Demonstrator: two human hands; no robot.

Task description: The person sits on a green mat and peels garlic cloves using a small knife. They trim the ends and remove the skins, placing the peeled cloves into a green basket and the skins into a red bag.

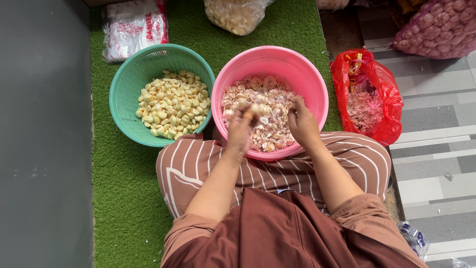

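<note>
While the left hand (241,130) pinches a clove (255,107) over the pink bowl (270,55), peel cleanly.
Right hand (301,121), loosely curled and empty, rests near; peeled cloves fill the green basket (130,74) at left.

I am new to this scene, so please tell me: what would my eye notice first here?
First, the pink basin of unpeeled garlic at centre, where the left hand holds a garlic clove and the right hand reaches in. Left of it sits a green basket of peeled cloves; right, a red bag of skins.
</note>
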